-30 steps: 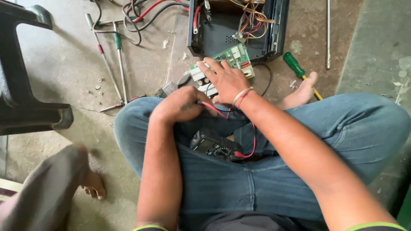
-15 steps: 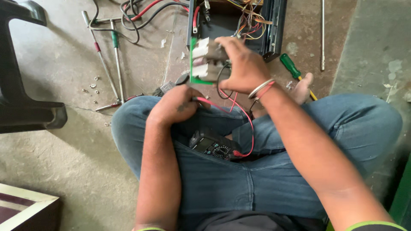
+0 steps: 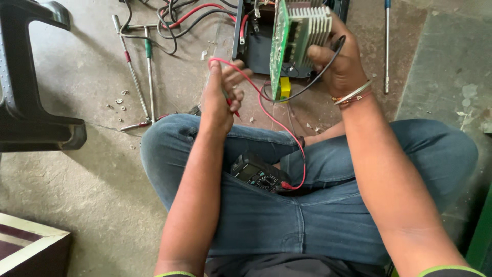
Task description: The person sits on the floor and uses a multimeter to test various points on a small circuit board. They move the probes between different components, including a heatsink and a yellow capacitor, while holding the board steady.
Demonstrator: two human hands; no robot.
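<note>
A: What's nearest the camera?

B: A black multimeter (image 3: 258, 174) lies on the person's lap, on blue jeans, at centre. A red lead (image 3: 279, 131) runs from it up toward 12 o'clock.

A: And the hands?

B: The left hand (image 3: 223, 95), at about 11 o'clock from the meter, has its fingers closed around the red probe. The right hand (image 3: 341, 59), at 1 o'clock, grips a green circuit board (image 3: 279, 46) with a pale finned heat sink (image 3: 307, 28), held up on edge; a black lead (image 3: 318, 77) loops under that hand.

A: What's the surface like?

B: Bare, stained concrete floor (image 3: 87, 200). At 9 o'clock stands the black foot of a plastic chair (image 3: 36, 102). At 10 to 11 o'clock lie long screwdrivers (image 3: 138, 72) and small loose screws (image 3: 120, 100). Farther off at 12, an open black casing (image 3: 256, 41) with tangled wires (image 3: 174, 15). At 1 o'clock lies a thin metal rod (image 3: 386, 46).
</note>
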